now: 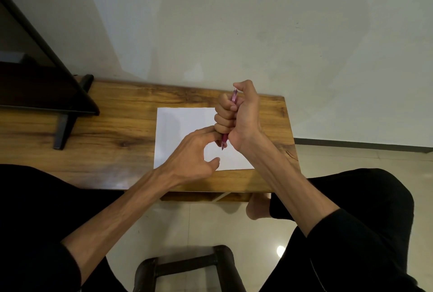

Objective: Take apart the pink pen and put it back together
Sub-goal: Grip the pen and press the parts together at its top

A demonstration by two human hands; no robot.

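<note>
I see the right hand (pixel 236 116) made into a fist around the pink pen (pixel 228 120). All its fingers curl tight round the pen, and the thumb sits up by the pen's top end. The pen stands almost straight up, above the white paper (pixel 182 137). Most of the pen is hidden inside the fist. I can only see a short bit sticking out at the top and the pointy tip poking out at the bottom. I can't tell if the tip touches the paper or hangs just over it.

The left hand (pixel 194 153) reaches in from the left, low over the paper. Its fingers go toward the bottom part of the pen, but their tips are tucked behind the right hand, so I can't tell if they pinch the pen or only come near it. The left thumb sticks out on its own, away from the fingers.

The paper lies flat on the wooden table (pixel 112 132). The hands cover part of it. On the left of the table stands a dark thing with a slanted frame (pixel 58 71); the edge of the picture cuts it off and I can't make out what it is. A bare foot (pixel 257 207) peeks out from under the table's near edge.
</note>
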